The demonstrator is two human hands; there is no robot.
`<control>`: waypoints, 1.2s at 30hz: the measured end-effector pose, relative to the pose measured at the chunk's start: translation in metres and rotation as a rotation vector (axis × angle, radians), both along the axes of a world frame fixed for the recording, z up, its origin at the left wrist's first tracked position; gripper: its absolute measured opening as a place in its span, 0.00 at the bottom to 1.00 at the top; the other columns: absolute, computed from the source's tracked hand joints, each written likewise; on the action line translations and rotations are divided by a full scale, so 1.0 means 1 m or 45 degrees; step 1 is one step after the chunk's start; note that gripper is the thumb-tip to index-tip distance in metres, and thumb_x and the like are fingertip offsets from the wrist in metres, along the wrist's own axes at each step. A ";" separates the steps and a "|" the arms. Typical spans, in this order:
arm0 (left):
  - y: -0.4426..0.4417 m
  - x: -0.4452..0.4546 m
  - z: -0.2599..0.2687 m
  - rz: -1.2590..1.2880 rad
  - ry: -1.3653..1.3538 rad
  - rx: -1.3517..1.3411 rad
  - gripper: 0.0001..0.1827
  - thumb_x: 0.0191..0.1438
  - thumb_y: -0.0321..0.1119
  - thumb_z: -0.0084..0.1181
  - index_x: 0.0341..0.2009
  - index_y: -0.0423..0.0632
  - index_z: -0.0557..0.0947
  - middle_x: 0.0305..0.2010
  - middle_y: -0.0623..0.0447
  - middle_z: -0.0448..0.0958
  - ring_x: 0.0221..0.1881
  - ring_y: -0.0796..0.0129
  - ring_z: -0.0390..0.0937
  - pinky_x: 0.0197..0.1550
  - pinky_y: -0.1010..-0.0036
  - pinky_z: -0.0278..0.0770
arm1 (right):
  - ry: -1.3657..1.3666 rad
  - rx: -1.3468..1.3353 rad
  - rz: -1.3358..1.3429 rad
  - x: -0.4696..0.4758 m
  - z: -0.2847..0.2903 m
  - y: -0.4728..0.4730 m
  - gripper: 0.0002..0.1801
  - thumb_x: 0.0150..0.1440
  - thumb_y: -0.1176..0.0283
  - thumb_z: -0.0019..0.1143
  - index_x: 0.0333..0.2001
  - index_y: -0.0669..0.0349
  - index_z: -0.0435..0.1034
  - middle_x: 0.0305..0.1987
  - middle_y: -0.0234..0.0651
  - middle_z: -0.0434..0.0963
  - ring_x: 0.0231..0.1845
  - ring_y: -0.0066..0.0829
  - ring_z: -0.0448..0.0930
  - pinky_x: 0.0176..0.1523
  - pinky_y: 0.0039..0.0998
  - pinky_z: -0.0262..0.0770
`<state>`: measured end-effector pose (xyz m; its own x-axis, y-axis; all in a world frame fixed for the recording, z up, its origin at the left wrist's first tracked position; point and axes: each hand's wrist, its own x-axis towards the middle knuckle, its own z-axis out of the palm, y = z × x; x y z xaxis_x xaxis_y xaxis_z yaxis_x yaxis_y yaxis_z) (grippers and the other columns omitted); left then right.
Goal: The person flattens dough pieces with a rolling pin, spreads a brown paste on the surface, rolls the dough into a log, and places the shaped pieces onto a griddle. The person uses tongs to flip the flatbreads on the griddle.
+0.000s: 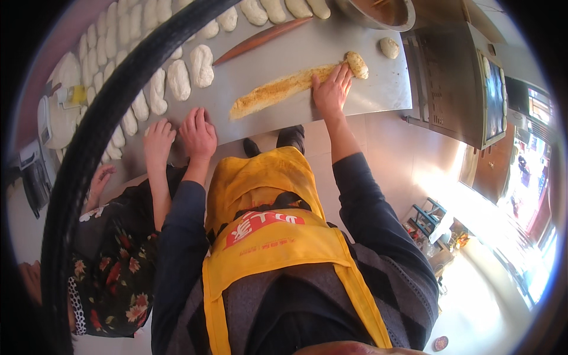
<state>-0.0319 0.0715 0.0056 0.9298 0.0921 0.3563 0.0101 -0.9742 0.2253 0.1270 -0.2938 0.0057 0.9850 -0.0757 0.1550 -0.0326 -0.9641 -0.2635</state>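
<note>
A long, thin dough strip (pixel 279 92), coated with brown seasoning, lies along the steel table (pixel 284 53). Its right end is wound into a short roll (pixel 357 65). My right hand (pixel 333 88) lies palm down at that end, fingers stretched out and fingertips against the roll, without gripping it. Near the table's front edge my left hand (pixel 199 133) rests with slightly bent fingers and holds nothing visible. Just beyond it are plump dough pieces (pixel 203 66). A wooden rolling pin (pixel 262 40), tapered at its ends, lies behind the strip.
To my left a co-worker's hand (pixel 159 137) is close beside mine at the table edge. Rows of dough pieces (pixel 133 22) cover the far left. A metal bowl (pixel 395 15) and a dough ball (pixel 389 48) sit right. A metal cabinet (pixel 452 84) stands beyond the table.
</note>
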 end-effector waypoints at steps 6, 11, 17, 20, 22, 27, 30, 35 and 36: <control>0.003 -0.006 -0.007 0.028 0.051 -0.051 0.24 0.58 0.31 0.55 0.61 0.49 0.79 0.65 0.49 0.75 0.62 0.48 0.74 0.62 0.51 0.70 | 0.182 -0.046 0.291 -0.069 0.007 0.028 0.52 0.62 0.48 0.64 0.75 0.77 0.54 0.82 0.65 0.52 0.83 0.65 0.51 0.82 0.59 0.49; 0.000 -0.007 -0.004 0.046 0.027 -0.074 0.24 0.58 0.30 0.55 0.61 0.49 0.80 0.64 0.49 0.75 0.62 0.48 0.74 0.62 0.52 0.70 | -0.141 0.228 0.534 -0.002 0.023 -0.029 0.36 0.56 0.65 0.69 0.65 0.72 0.67 0.71 0.60 0.69 0.73 0.60 0.68 0.73 0.56 0.67; -0.002 0.002 -0.003 0.017 0.004 -0.089 0.23 0.58 0.30 0.56 0.60 0.49 0.80 0.63 0.50 0.75 0.63 0.50 0.73 0.63 0.53 0.70 | -0.234 -0.402 0.038 0.111 0.001 -0.113 0.37 0.65 0.47 0.57 0.64 0.68 0.70 0.71 0.60 0.70 0.74 0.59 0.68 0.73 0.57 0.67; -0.001 0.000 -0.003 0.030 0.016 -0.078 0.23 0.58 0.31 0.56 0.59 0.49 0.80 0.63 0.50 0.76 0.64 0.51 0.73 0.63 0.54 0.70 | -0.184 -0.241 0.158 0.084 -0.015 -0.096 0.29 0.66 0.55 0.59 0.63 0.64 0.72 0.67 0.56 0.74 0.68 0.58 0.73 0.68 0.54 0.71; -0.002 0.000 -0.004 0.032 -0.001 -0.086 0.23 0.58 0.31 0.56 0.59 0.49 0.80 0.63 0.49 0.76 0.63 0.49 0.74 0.63 0.53 0.70 | -0.226 -0.135 0.240 0.060 -0.017 -0.080 0.26 0.65 0.60 0.60 0.62 0.63 0.72 0.66 0.54 0.75 0.66 0.57 0.74 0.67 0.53 0.72; -0.004 -0.003 -0.001 0.025 -0.021 -0.097 0.23 0.58 0.30 0.54 0.60 0.47 0.80 0.63 0.48 0.76 0.60 0.47 0.74 0.61 0.52 0.71 | 0.025 -0.083 0.522 0.032 0.008 -0.076 0.28 0.60 0.69 0.63 0.63 0.63 0.71 0.64 0.51 0.76 0.64 0.55 0.76 0.65 0.50 0.74; -0.008 0.001 0.006 0.011 -0.017 -0.101 0.23 0.58 0.31 0.54 0.60 0.47 0.80 0.63 0.48 0.76 0.60 0.47 0.75 0.60 0.52 0.71 | -0.012 -0.095 0.454 0.050 0.014 -0.094 0.30 0.59 0.70 0.63 0.65 0.63 0.70 0.64 0.50 0.76 0.63 0.52 0.77 0.64 0.51 0.74; -0.002 0.002 0.005 0.013 -0.011 -0.131 0.23 0.57 0.30 0.55 0.59 0.47 0.81 0.63 0.47 0.76 0.60 0.47 0.75 0.61 0.51 0.71 | -0.078 -0.437 0.410 0.021 0.017 -0.038 0.25 0.64 0.64 0.57 0.62 0.61 0.73 0.65 0.49 0.76 0.65 0.51 0.76 0.62 0.55 0.74; -0.003 0.000 0.004 0.001 -0.013 -0.161 0.24 0.57 0.30 0.55 0.59 0.47 0.80 0.63 0.47 0.76 0.61 0.47 0.74 0.61 0.51 0.71 | -0.033 -0.348 0.370 0.028 0.030 -0.048 0.26 0.64 0.61 0.58 0.63 0.61 0.73 0.67 0.51 0.74 0.67 0.52 0.74 0.62 0.56 0.74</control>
